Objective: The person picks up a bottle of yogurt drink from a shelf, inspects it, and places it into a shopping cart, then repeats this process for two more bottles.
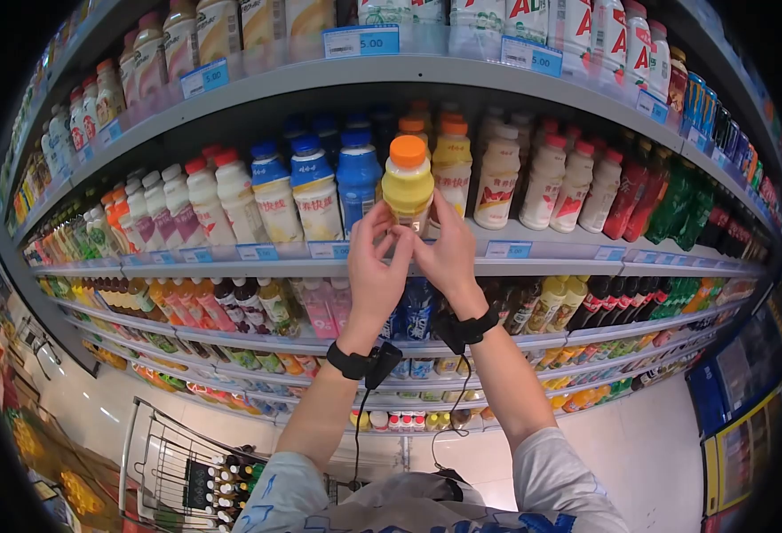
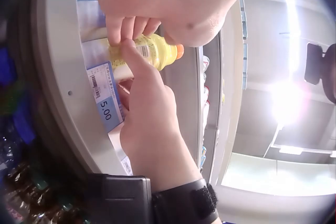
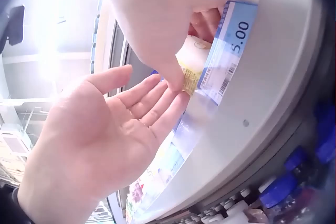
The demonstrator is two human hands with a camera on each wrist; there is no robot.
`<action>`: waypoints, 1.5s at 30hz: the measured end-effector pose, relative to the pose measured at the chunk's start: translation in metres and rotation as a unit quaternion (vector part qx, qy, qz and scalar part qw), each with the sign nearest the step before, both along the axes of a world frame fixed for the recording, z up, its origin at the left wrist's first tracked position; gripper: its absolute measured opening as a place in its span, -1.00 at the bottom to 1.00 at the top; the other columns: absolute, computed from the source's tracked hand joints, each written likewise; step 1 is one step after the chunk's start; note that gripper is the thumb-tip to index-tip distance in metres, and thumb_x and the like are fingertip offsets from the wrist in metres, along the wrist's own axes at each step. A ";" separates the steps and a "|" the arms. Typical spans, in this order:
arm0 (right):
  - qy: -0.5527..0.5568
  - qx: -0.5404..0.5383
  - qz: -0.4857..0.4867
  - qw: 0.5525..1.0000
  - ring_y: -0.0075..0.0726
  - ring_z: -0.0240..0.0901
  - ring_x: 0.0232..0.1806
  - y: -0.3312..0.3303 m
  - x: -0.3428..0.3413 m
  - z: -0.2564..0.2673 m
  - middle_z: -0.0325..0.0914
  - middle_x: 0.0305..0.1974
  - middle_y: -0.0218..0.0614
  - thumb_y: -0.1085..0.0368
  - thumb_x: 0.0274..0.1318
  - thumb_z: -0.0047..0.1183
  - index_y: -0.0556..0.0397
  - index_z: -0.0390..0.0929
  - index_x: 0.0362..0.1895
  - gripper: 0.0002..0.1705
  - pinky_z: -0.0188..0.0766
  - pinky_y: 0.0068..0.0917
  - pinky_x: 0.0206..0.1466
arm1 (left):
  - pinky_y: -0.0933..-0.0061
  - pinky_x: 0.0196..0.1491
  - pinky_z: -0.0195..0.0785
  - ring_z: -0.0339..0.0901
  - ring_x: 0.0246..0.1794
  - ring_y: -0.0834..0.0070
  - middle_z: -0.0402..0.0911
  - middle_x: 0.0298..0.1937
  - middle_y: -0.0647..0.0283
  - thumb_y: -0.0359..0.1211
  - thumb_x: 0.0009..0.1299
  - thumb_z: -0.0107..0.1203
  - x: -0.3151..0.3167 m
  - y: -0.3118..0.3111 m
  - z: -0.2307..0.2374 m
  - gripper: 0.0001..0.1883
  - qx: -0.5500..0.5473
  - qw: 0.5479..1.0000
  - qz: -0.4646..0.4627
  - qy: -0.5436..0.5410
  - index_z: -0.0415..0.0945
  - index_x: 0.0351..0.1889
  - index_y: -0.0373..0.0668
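A yellow bottle with an orange cap (image 1: 407, 188) is upright in front of the middle shelf in the head view. My right hand (image 1: 449, 253) holds its lower right side, the thumb (image 2: 137, 56) across the label and other fingers partly hidden. My left hand (image 1: 379, 275) touches the lower left side with its fingertips. In the right wrist view the left palm (image 3: 102, 129) faces the camera, its fingers extended and its thumb apart. The left wrist view shows the bottle (image 2: 160, 51) lying sideways in the picture, its base hidden by fingers.
Behind stand blue-capped bottles (image 1: 316, 191), orange-capped ones (image 1: 452, 160) and white ones with red caps (image 1: 577, 178). The shelf edge carries price tags (image 1: 509, 250), close below the hands. A wire cart (image 1: 142, 453) with dark bottles stands at lower left.
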State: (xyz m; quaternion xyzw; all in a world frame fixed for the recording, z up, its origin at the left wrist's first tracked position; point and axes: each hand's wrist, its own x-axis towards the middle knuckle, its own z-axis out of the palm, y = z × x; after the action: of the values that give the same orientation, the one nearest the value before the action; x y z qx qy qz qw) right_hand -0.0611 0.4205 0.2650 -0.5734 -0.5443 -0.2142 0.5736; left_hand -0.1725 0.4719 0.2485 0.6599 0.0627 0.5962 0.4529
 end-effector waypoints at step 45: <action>0.482 -0.052 0.460 0.744 -0.14 0.26 0.33 -0.159 -0.084 -0.151 0.25 0.32 -0.09 0.09 0.20 0.17 0.18 0.05 0.42 -0.15 0.34 -0.15 0.29 | 0.33 0.12 0.47 0.55 0.09 0.36 0.54 0.12 0.11 -0.37 0.41 0.14 -0.114 -0.102 -0.125 -0.55 -0.346 0.925 -0.143 0.064 0.33 0.20 -0.35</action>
State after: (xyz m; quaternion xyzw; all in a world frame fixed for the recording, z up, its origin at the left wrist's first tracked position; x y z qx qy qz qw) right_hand -0.1447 0.2610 0.1144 -0.3096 -0.4037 0.4089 0.7577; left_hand -0.2861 0.3701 0.1236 0.5009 0.1990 0.4228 0.7285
